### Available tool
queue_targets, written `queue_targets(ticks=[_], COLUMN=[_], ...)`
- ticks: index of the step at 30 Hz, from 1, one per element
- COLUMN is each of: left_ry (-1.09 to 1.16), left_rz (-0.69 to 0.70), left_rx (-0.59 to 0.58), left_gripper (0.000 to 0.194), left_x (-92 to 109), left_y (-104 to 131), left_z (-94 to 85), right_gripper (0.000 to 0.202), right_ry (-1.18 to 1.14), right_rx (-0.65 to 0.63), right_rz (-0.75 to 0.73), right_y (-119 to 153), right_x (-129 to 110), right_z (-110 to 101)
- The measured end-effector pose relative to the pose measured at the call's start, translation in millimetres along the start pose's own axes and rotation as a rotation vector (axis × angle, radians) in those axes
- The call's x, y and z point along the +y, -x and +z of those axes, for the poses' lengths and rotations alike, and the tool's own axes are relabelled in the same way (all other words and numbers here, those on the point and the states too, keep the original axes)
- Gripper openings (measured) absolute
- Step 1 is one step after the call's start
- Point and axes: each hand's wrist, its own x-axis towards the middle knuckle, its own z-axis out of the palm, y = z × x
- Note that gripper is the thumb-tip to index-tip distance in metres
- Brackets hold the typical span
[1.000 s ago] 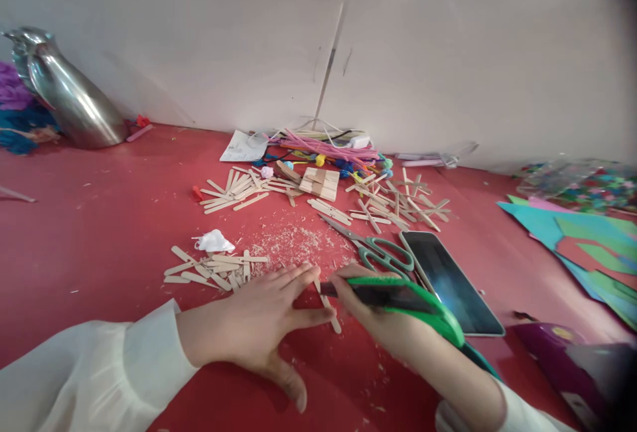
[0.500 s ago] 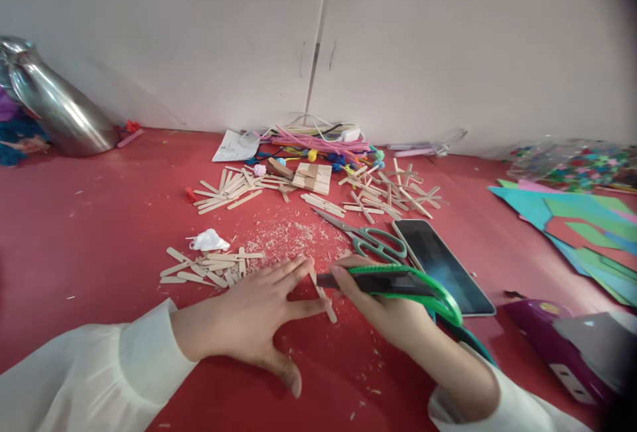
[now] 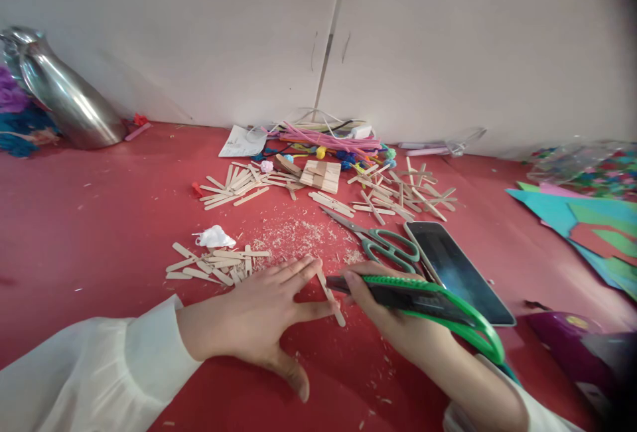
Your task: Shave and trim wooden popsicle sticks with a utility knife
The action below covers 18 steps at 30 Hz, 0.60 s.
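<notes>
My left hand lies with its fingers spread, two fingertips pressing a small wooden craft stick against the red tabletop. The stick slants between those fingertips. In my right hand is a utility knife with a green and black handle, its fingers wrapped round it. The knife's tip meets the side of the stick near its middle; the exact contact is hard to make out. Wood shavings are scattered just beyond my hands. Grey-green scissors lie past my right hand, beside a phone.
Several loose craft sticks lie left of my hand, below a white crumpled piece. Further back are more sticks, a bundled stack and pipe cleaners. A steel jug stands left; coloured paper and a purple tool lie right.
The whole scene has shifted slightly to the right in view. The knife's handle has swung a little outward and down, while the left fingers keep the stick pressed.
</notes>
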Motion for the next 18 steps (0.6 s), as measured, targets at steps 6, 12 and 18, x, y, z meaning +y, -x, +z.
queue_targets(ticks=[6,12,18], left_ry=[-0.003,-0.012,-0.012], left_rz=[-0.006,-0.007,0.0], left_rx=[-0.005,-0.02,-0.009], left_gripper=[0.093,0.094,0.092], left_x=[2.1,1.3,1.5], left_y=[0.4,0.1,0.1], left_z=[-2.0,-2.5,-2.1], right_gripper=[0.025,0.023,0.02], right_ry=[0.018,0.052,0.017], right_rx=[-0.01,-0.013,0.002], right_rz=[-0.015,-0.012,0.018], right_y=[1.2,1.7,2.0], right_x=[2.2,3.1,4.5], right_z=[3.2,3.0,3.5])
